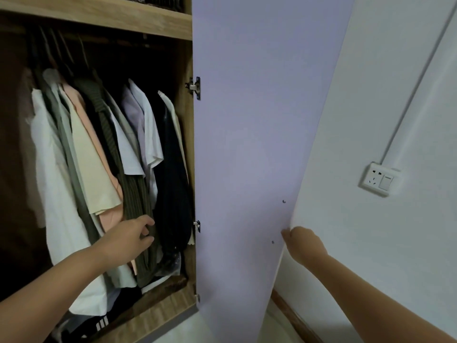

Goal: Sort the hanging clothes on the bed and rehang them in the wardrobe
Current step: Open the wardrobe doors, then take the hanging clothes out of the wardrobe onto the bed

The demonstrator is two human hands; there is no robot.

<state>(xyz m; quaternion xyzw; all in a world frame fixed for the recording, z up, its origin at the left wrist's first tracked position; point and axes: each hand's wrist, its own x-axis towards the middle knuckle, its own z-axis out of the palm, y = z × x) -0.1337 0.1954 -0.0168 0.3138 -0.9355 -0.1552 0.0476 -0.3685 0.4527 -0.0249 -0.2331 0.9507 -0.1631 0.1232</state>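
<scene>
Left hand (128, 240), loose fingers against ribbed olive garment (134, 194); right hand (303, 243) gripping smooth lilac door (247, 144) edge.

I see a wood-grain wardrobe frame (158, 23), a smooth matt lilac door (247, 120), shiny metal hinges (194, 87), and soft cloth shirts (99, 157).

White wall (385, 120) on the right carried a surface-mounted socket and switch (379, 179), fed from above by a white cable conduit (418, 85). Brown skirting board (294, 315) ran along its base above pale floor (188, 330). Light was dim and even.
</scene>
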